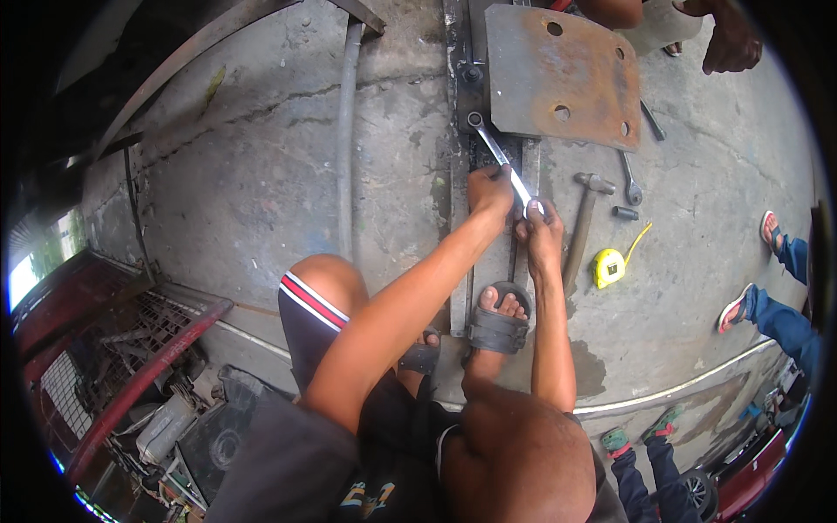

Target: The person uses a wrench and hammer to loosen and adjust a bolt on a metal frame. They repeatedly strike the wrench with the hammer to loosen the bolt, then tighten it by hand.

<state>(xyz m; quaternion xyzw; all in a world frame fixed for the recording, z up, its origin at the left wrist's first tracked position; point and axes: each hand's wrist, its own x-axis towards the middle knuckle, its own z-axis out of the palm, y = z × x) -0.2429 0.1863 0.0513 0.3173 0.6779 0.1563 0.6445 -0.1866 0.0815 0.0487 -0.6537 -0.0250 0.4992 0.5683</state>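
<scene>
A shiny ring spanner [518,183] slants over a dark steel channel [459,261] on the concrete. My left hand [491,192] is closed around the spanner's middle, and my right hand [540,231] grips its near ring end. The far ring lies beside a rusty steel plate [562,74] with several holes, below a bolt [472,75] on the channel. Whether that ring sits over anything is hard to make out. To the right of my right hand lie a hammer [584,218], a dark socket [625,213] and a yellow tape measure [609,268] with its blade slightly out.
A ratchet [632,179] lies below the plate's right corner. A grey pipe [347,139] runs along the floor at left. Another person's hand [732,39] hangs at the upper right. Other people's feet [735,308] stand at right. Red-framed metalwork [148,383] fills the lower left.
</scene>
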